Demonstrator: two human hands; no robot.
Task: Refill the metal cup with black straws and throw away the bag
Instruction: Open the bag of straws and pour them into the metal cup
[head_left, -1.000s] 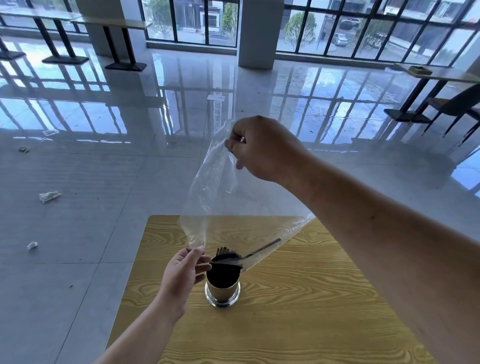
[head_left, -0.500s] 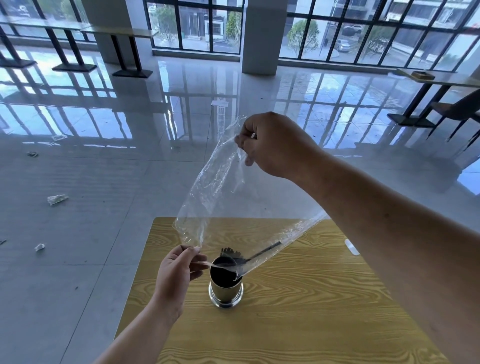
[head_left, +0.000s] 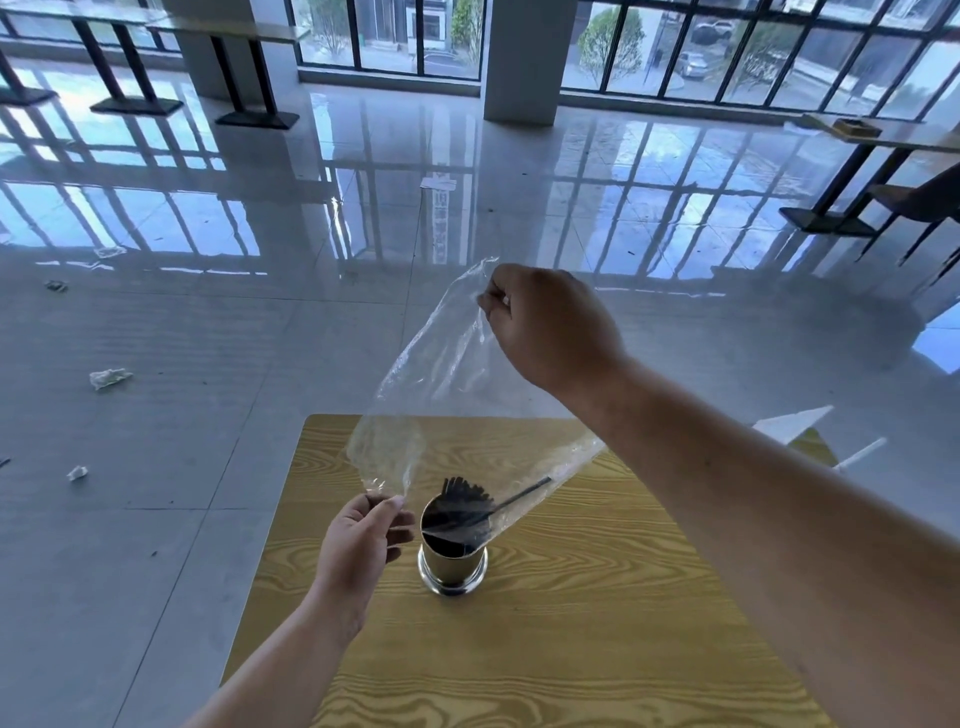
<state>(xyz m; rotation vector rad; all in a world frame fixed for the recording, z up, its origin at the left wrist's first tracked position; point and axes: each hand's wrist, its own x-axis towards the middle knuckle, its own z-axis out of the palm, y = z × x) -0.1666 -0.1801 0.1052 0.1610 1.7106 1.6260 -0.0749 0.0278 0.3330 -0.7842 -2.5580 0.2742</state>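
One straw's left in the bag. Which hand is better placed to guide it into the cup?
Left, probably: the left hand pinches the bag low, right beside the cup and near the straw. The right hand holds the bag high above.

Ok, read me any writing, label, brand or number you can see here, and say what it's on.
No text can be read.
The clear bag, the metal cup and the wooden table show no print.
The pale patch on the floor far back is too small to tell.
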